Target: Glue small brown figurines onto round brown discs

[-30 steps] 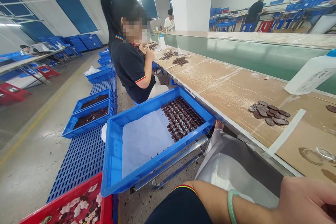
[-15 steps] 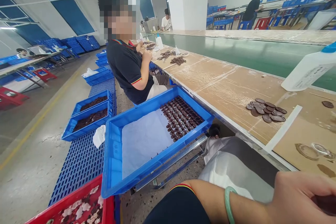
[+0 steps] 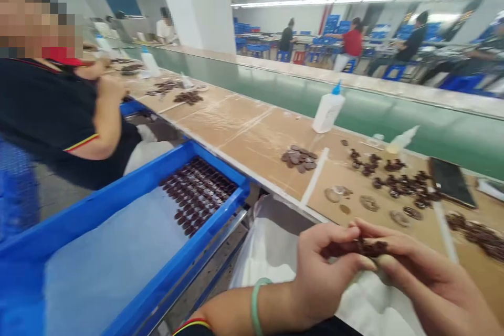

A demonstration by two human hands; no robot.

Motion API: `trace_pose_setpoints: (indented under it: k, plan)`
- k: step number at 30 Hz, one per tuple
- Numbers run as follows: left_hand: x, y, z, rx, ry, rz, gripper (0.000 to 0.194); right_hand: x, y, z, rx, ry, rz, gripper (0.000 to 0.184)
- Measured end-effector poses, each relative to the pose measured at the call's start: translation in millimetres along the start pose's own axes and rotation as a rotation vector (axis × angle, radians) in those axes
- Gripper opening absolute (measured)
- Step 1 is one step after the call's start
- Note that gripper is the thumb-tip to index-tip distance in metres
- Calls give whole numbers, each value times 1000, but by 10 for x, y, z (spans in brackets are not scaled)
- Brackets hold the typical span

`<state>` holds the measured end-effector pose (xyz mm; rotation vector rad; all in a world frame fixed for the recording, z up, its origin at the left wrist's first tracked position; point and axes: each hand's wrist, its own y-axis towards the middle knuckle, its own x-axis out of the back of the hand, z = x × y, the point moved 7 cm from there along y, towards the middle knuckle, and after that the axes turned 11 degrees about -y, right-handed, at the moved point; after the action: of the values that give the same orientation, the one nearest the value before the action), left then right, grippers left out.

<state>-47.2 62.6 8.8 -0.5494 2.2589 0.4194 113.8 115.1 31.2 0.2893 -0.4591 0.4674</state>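
- Holding: a short clump of dark brown pieces [image 3: 358,248], pinched between both hands of the person I am watching, above a white cloth [image 3: 275,268].
- Axis: the clump's long axis lies nearly level, running left to right across my view, one end toward each hand.
- Left hand [image 3: 326,273]: jade bangle [image 3: 255,307] on the wrist, fingers [image 3: 334,233] curled in a narrow grip on the clump's left end.
- Right hand [image 3: 433,278]: reaching in from the right, fingertips [image 3: 366,228] closed narrowly on the clump's right end.
- Blue plastic tray [image 3: 118,191]: left of the hands, not touching them, with dark brown pieces in rows [image 3: 197,194] on a pale liner [image 3: 110,252].
- Workbench [image 3: 252,136]: brown-covered, just beyond the hands, bearing scattered dark pieces [image 3: 394,181], a stack of dark discs [image 3: 299,158], pale rings [image 3: 370,203] and a white squeeze bottle [image 3: 328,107].
- Co-worker [image 3: 51,105]: seated at far left in a black polo shirt, beside the tray.
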Motion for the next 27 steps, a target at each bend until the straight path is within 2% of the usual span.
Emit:
trace_pose_setpoints:
  k: [4, 8, 19, 27]
  plan:
    - [-27, 68, -54, -55, -16, 119, 26, -12, 119, 284, 91, 19, -43, 7]
    - [-28, 75, -42, -93, 2, 179, 27, -22, 171, 400, 121, 30, -65, 6]
    - [-5, 216, 115, -73, 28, 175, 26, 23, 286, 263, 53, 55, -93, 7]
    - [-89, 275, 159, -72, 23, 214, 26, 75, 287, 130, -1, 56, -99, 6]
